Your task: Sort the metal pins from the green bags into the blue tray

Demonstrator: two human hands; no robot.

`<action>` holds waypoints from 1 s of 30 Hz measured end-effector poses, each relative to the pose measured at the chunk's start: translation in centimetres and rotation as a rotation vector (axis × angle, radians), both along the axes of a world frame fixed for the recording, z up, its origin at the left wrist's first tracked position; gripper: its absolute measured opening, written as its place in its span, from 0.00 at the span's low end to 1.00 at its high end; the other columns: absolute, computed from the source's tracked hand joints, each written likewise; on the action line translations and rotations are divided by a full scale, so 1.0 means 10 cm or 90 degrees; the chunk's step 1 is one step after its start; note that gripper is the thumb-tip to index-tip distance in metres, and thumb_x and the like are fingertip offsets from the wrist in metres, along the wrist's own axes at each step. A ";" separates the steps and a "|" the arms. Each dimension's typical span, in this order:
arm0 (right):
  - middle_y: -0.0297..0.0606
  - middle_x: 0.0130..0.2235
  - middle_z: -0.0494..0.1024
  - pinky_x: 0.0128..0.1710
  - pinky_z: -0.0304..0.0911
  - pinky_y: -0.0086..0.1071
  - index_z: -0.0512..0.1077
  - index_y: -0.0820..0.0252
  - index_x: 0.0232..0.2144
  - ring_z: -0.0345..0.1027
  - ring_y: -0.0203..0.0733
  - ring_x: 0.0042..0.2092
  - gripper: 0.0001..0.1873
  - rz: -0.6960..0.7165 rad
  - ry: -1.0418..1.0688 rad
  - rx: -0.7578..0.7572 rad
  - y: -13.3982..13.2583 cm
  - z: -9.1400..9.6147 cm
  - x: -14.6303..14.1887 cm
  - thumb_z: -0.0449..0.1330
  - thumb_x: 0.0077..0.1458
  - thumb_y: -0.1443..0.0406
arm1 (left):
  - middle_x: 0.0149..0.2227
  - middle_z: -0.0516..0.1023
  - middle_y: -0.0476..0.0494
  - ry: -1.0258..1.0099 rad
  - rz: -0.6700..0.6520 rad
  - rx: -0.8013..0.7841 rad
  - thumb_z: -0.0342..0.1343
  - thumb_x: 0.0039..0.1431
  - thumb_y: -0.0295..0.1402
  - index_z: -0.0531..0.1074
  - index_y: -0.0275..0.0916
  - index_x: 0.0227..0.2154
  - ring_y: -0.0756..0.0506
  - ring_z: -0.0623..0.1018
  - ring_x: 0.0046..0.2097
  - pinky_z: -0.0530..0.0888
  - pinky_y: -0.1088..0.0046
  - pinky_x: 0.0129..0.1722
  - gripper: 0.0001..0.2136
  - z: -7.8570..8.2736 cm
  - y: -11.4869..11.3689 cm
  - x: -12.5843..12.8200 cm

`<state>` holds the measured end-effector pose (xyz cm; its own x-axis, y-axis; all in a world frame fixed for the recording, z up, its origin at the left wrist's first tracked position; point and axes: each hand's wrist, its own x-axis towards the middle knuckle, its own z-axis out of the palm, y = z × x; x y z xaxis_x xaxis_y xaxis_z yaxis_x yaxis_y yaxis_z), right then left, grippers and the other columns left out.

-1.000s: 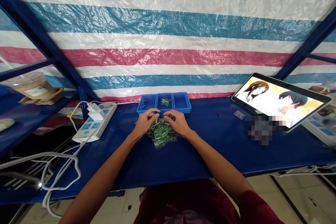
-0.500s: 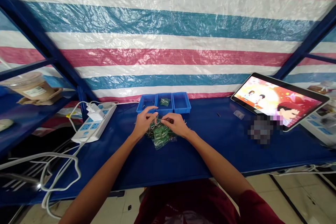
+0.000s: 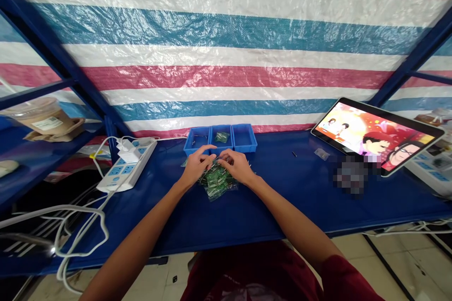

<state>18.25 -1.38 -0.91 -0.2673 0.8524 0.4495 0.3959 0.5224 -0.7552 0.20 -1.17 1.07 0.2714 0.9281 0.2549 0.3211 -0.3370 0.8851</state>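
Note:
A pile of small green parts with thin metal pins [image 3: 216,182] lies on the blue table [image 3: 282,197]. Both hands hover over its far edge. My left hand [image 3: 196,167] has its fingers curled, fingertips pinched near the pile's top. My right hand [image 3: 237,166] is also curled, its fingertips meeting the left hand's over a small pinned piece too small to name. Just behind them stand three joined blue bins [image 3: 221,138]; the middle one holds a few green parts.
A white power strip with plugs [image 3: 127,163] and loose white cables [image 3: 70,225] lie at the left. A tablet [image 3: 376,132] showing a cartoon leans at the right. A small dark bit [image 3: 294,154] and a clear packet [image 3: 321,153] lie between. A lidded cup [image 3: 42,117] sits on the left shelf.
The two hands have drawn slightly closer together over the pile, fingertips now nearly touching. The picture on the tablet has changed.

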 end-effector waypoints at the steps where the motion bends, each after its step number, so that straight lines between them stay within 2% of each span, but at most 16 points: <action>1: 0.33 0.30 0.76 0.31 0.61 0.28 0.72 0.57 0.37 0.66 0.35 0.28 0.07 0.000 -0.003 0.001 0.00 0.00 0.00 0.59 0.57 0.61 | 0.14 0.65 0.57 0.005 -0.007 0.003 0.54 0.59 0.44 0.70 0.37 0.48 0.52 0.64 0.17 0.62 0.78 0.20 0.19 0.00 0.00 0.00; 6: 0.35 0.30 0.76 0.31 0.61 0.28 0.72 0.58 0.34 0.66 0.36 0.28 0.08 0.039 0.015 0.017 -0.01 0.02 0.00 0.56 0.59 0.61 | 0.14 0.63 0.58 0.008 -0.030 0.000 0.54 0.59 0.43 0.69 0.38 0.50 0.52 0.63 0.17 0.60 0.78 0.19 0.19 -0.01 -0.01 -0.01; 10: 0.35 0.29 0.76 0.31 0.61 0.28 0.72 0.58 0.32 0.65 0.36 0.28 0.09 0.035 0.021 0.016 -0.03 0.04 0.00 0.56 0.59 0.60 | 0.16 0.65 0.56 -0.025 -0.005 -0.002 0.53 0.60 0.44 0.70 0.37 0.48 0.53 0.63 0.17 0.60 0.78 0.19 0.18 0.00 0.01 -0.01; 14: 0.34 0.27 0.74 0.31 0.59 0.28 0.71 0.59 0.30 0.64 0.36 0.27 0.11 -0.011 0.063 0.010 -0.04 0.07 0.01 0.54 0.60 0.59 | 0.24 0.73 0.49 -0.052 0.022 0.016 0.55 0.58 0.45 0.73 0.37 0.43 0.52 0.67 0.20 0.65 0.77 0.21 0.18 0.01 0.04 -0.02; 18: 0.32 0.23 0.70 0.28 0.57 0.28 0.69 0.59 0.27 0.61 0.35 0.24 0.13 -0.033 0.083 0.008 -0.04 0.09 0.02 0.53 0.61 0.60 | 0.28 0.76 0.46 0.018 0.049 0.086 0.59 0.54 0.44 0.75 0.36 0.33 0.49 0.72 0.27 0.69 0.76 0.26 0.15 0.01 0.04 -0.03; 21: 0.32 0.22 0.70 0.29 0.57 0.28 0.69 0.59 0.25 0.61 0.35 0.25 0.15 -0.040 0.073 0.009 -0.04 0.08 0.02 0.52 0.61 0.59 | 0.26 0.75 0.46 0.053 0.039 0.108 0.57 0.56 0.44 0.75 0.36 0.29 0.49 0.72 0.27 0.69 0.76 0.27 0.14 0.03 0.03 -0.04; 26: 0.35 0.31 0.76 0.30 0.61 0.29 0.72 0.58 0.37 0.64 0.35 0.26 0.11 -0.044 0.075 0.006 -0.02 0.04 0.01 0.55 0.59 0.58 | 0.21 0.71 0.49 0.056 0.016 0.082 0.53 0.59 0.44 0.71 0.36 0.22 0.51 0.68 0.23 0.67 0.77 0.24 0.17 0.06 0.03 -0.03; 30: 0.38 0.32 0.77 0.32 0.63 0.29 0.72 0.59 0.32 0.67 0.37 0.30 0.10 -0.029 0.062 0.043 -0.02 0.04 0.00 0.54 0.59 0.61 | 0.19 0.68 0.50 0.037 0.013 0.065 0.52 0.60 0.45 0.69 0.36 0.20 0.52 0.67 0.21 0.66 0.77 0.23 0.19 0.07 0.02 -0.03</action>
<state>18.30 -1.54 -0.53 -0.1816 0.8297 0.5279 0.3462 0.5564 -0.7554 -0.07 -0.98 1.76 0.2693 0.9036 0.3331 0.3795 -0.4175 0.8257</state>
